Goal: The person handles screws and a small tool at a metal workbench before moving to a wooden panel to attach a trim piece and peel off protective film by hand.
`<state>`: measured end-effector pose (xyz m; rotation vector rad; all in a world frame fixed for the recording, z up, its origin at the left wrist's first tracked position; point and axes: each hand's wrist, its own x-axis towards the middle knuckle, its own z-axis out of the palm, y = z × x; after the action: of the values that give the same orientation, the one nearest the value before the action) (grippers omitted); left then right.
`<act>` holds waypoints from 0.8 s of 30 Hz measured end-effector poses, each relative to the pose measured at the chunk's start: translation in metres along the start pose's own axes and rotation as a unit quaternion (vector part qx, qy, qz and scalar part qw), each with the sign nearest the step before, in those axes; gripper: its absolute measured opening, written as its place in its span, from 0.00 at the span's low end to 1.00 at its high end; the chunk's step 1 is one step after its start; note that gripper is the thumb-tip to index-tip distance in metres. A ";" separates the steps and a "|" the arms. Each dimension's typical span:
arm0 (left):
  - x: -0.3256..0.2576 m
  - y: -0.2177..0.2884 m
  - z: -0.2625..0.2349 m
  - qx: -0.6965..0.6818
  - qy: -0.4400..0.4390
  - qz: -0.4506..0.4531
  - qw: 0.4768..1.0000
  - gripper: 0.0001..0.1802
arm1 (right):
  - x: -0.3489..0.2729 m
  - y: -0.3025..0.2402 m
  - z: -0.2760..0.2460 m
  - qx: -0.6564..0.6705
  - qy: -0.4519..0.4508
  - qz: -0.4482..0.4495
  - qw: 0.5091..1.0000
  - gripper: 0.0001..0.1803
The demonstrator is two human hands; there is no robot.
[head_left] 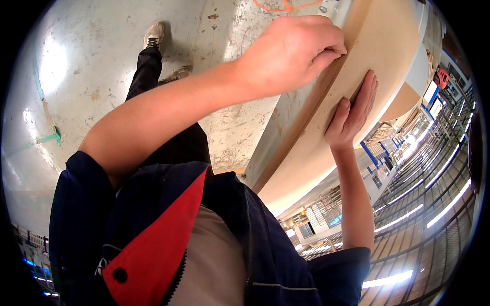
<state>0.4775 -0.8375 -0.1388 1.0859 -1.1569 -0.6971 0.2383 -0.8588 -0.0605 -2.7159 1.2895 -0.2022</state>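
A long, pale wooden board [306, 148] with a darker brown edge runs diagonally through the right half of the view. My left hand [301, 56] is closed in a pinch, its fingertips touching the board's near edge. Whatever may be between those fingers is too small or hidden to make out. Lying against the board's broad face is my right hand [352, 115], fingers stretched out and thumb apart, holding nothing. Both forearms are bare below dark blue sleeves.
A grey, scuffed floor [97, 76] spreads to the left, with green tape [53, 136] stuck on it. An orange cord [286, 7] lies near the top. My shoe [153, 34] stands on the floor. Beyond the board are wood pieces [383, 131] and ceiling lights [449, 204].
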 end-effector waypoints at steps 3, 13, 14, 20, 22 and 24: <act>-0.043 0.024 -0.001 0.026 -0.060 -0.037 0.997 0.08 | 0.004 -0.001 0.002 0.003 0.004 -0.009 1.000 0.42; -0.047 0.022 -0.015 0.027 -0.060 -0.024 0.998 0.04 | -0.002 -0.001 -0.003 -0.001 0.000 0.004 1.000 0.42; -0.023 0.013 -0.013 0.012 -0.037 -0.033 0.999 0.05 | 0.000 -0.002 -0.001 0.000 0.000 0.004 1.000 0.42; -0.060 0.025 0.001 0.025 -0.053 -0.004 0.998 0.07 | 0.000 -0.003 0.000 0.002 0.004 -0.003 1.000 0.42; -0.113 0.042 -0.003 -0.034 -0.126 0.013 0.991 0.07 | 0.002 -0.002 0.001 -0.002 0.006 -0.002 1.000 0.42; -0.121 0.046 -0.017 -0.103 -0.197 0.003 0.975 0.05 | 0.004 -0.004 0.000 0.005 0.011 0.004 1.000 0.42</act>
<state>0.4540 -0.7092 -0.1405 0.7872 -1.3864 -1.0375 0.2440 -0.8593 -0.0598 -2.7077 1.3000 -0.2381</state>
